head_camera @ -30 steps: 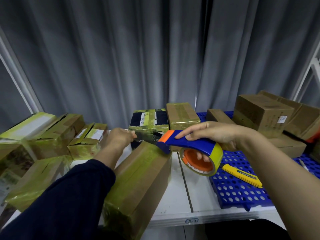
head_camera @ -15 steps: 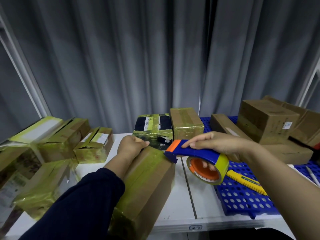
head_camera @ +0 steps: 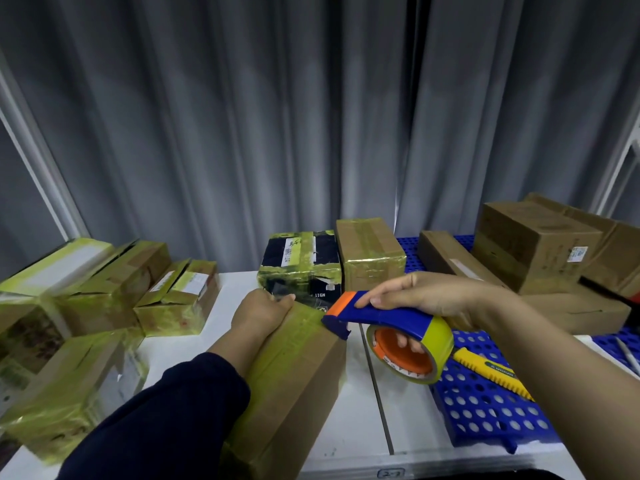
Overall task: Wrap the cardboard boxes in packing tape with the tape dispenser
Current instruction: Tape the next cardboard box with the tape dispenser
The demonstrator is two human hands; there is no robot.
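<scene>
A: What lies nearest?

B: A long cardboard box (head_camera: 294, 393), set lengthwise on the white table (head_camera: 360, 403), with its top banded in yellowish tape. A dark sleeve (head_camera: 156, 417) runs alongside it.

A: And the left hand?

B: The left hand (head_camera: 258, 311) sits at the box's far end, fingers curled over that edge and gripping it.

A: The right one?

B: The right hand (head_camera: 426, 294) grips the tape dispenser (head_camera: 381, 315). Its fingers go through the orange core of the tape roll (head_camera: 412, 351), and the forefinger lies along the blue handle. The dispenser's blue nose sits at the box's far right corner.

A: Beside that?

B: A blue perforated mat (head_camera: 485, 420) on the right, with a yellow utility knife (head_camera: 491, 374) lying on it, just beside the roll.

A: Farther off?

B: Taped boxes (head_camera: 114, 282) are piled at the left. A black box (head_camera: 299, 268) and a taped brown box (head_camera: 369, 258) stand side by side behind the hands. Plain brown boxes (head_camera: 533, 244) are stacked at the right, and a grey curtain (head_camera: 277, 116) hangs behind everything.
</scene>
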